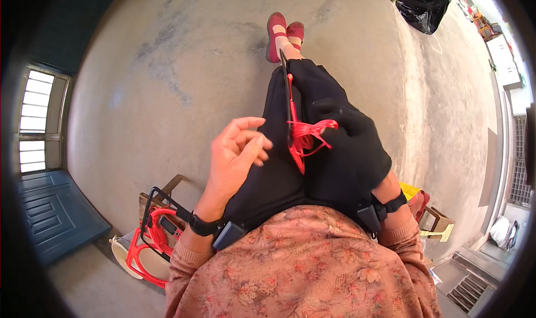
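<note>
A narrow black frame [287, 86] stands edge-on over my lap, between my black-trousered legs. Red cord is wound along its lower part, and a looped red cord bundle [306, 132] hangs at its right side. My right hand [357, 142], in a black glove, has its fingertips closed on the loops of that bundle. My left hand [237, 153] is bare and held left of the frame, apart from it. Its fingers are loosely bent, the thumb stands off from the index finger, and nothing shows between them.
By my left elbow, another black frame with red cord [149, 234] lies with a small phone [169, 226]. Yellow and red items [412, 194] and a box [438, 223] sit by my right elbow. A black plastic bag [424, 11] rests on the concrete floor [184, 50].
</note>
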